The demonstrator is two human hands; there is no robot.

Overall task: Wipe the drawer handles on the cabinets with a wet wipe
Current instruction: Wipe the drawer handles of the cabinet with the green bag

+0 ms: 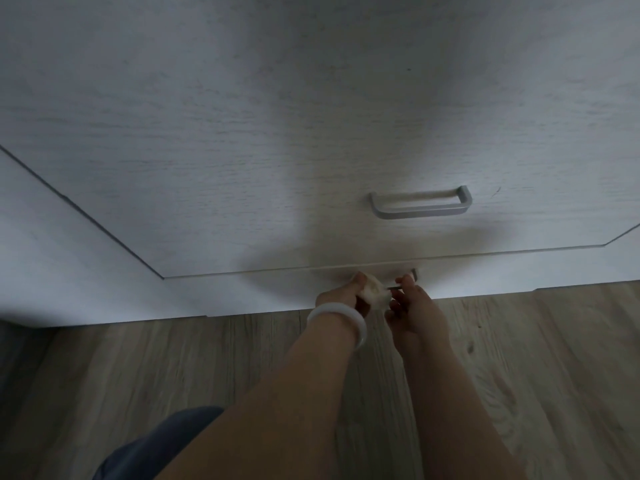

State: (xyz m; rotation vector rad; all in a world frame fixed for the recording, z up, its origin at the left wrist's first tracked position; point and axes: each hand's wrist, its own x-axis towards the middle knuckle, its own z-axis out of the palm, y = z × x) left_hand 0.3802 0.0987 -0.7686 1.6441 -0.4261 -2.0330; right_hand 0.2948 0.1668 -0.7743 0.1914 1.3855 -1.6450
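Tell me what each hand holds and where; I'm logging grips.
Left hand grips the bunched white wet wipe against the lower grey metal drawer handle; right hand pinches that handle's bar near its right end.

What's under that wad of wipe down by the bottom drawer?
The wipe, gripped by the left hand, covers the left part of the lower handle. Only a short bar and its right post show, beside the right hand. The covered part can't be seen.

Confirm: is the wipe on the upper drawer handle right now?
No. The left hand presses the wipe on the lower handle, while the upper handle sits bare and untouched.
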